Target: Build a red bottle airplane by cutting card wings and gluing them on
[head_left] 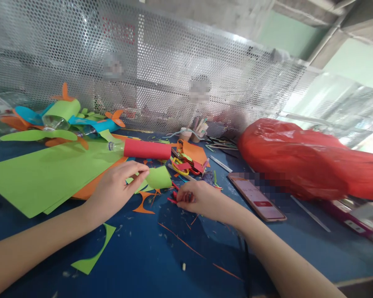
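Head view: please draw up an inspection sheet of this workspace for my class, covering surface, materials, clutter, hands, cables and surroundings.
Surface: blue tabletop, flecked with pale specks.
Materials: small green paper; red-wrapped bottle lying on its side; large green sheets at left.
Clutter: curved green offcut and orange offcut; phone lying screen up at right.
Hands: left hand pinches the small green paper; right hand holds small red pieces, exact nature unclear.
Cables: nothing seen that is certainly a cable.
Surroundings: perforated screen behind; red plastic bag at right.
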Motion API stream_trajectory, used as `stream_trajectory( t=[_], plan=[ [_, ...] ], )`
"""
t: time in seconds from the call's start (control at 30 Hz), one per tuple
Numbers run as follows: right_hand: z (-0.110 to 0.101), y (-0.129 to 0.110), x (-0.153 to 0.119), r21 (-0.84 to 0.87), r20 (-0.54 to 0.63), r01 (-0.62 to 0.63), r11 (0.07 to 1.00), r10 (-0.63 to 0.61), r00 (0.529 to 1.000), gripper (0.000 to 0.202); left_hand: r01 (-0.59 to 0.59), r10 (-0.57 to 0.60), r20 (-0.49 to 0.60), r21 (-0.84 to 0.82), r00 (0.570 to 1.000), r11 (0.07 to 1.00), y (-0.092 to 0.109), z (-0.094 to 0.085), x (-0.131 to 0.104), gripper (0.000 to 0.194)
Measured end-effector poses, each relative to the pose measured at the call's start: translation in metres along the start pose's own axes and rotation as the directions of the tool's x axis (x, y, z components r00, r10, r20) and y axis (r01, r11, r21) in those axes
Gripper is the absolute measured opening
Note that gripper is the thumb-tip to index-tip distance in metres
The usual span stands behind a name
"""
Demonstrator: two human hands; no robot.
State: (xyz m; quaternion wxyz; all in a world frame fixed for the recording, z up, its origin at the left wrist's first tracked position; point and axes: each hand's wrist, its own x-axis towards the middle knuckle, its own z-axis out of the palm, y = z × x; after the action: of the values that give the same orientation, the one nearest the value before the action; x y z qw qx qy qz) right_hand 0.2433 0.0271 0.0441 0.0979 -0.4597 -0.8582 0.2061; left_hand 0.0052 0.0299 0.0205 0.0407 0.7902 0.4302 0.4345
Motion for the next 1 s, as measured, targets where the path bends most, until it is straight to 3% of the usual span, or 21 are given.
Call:
stream_trajectory(
  t=[0.17,0.27,0.47,0.57,0.73,0.87,1.0],
  plan=[
    [-0.006,-0.009,-0.005,0.159,-0.202,0.193,0.968,-0.159,0.966,0.009,-0.054,0.06,0.101,-0.067,0.993,0.996,0.001,0.003,-0.002,0.015],
    [-0.005,-0.014,-0.005,0.074,-0.34,0.299,0.951,-0.257,0.904,0.009,-0.013,0.033,0.171,-0.118,0.985,0.993,0.008,0.003,-0.004,0.015],
    [-0.005,-0.019,-0.006,-0.093,-0.465,0.398,0.913,-0.393,0.793,0.009,0.155,-0.106,0.257,-0.176,0.961,0.972,0.019,-0.001,-0.003,0.018],
    [-0.004,-0.02,-0.007,-0.091,-0.471,0.416,0.905,-0.407,0.783,0.009,0.22,-0.141,0.327,-0.217,0.934,0.951,0.019,-0.001,-0.003,0.021],
    [0.001,-0.022,-0.006,-0.032,-0.51,0.403,0.915,-0.362,0.781,0.01,0.249,-0.098,0.401,-0.344,0.911,0.906,0.021,-0.001,-0.005,0.023],
    [0.004,-0.021,-0.005,0.134,-0.463,0.392,0.91,-0.292,0.837,0.01,0.238,-0.088,0.392,-0.351,0.916,0.906,0.02,-0.001,-0.007,0.025],
    [0.008,-0.019,-0.003,0.262,-0.499,0.35,0.899,-0.184,0.847,0.007,0.359,-0.173,0.396,-0.463,0.902,0.81,0.016,0.004,-0.009,0.021]
  ],
)
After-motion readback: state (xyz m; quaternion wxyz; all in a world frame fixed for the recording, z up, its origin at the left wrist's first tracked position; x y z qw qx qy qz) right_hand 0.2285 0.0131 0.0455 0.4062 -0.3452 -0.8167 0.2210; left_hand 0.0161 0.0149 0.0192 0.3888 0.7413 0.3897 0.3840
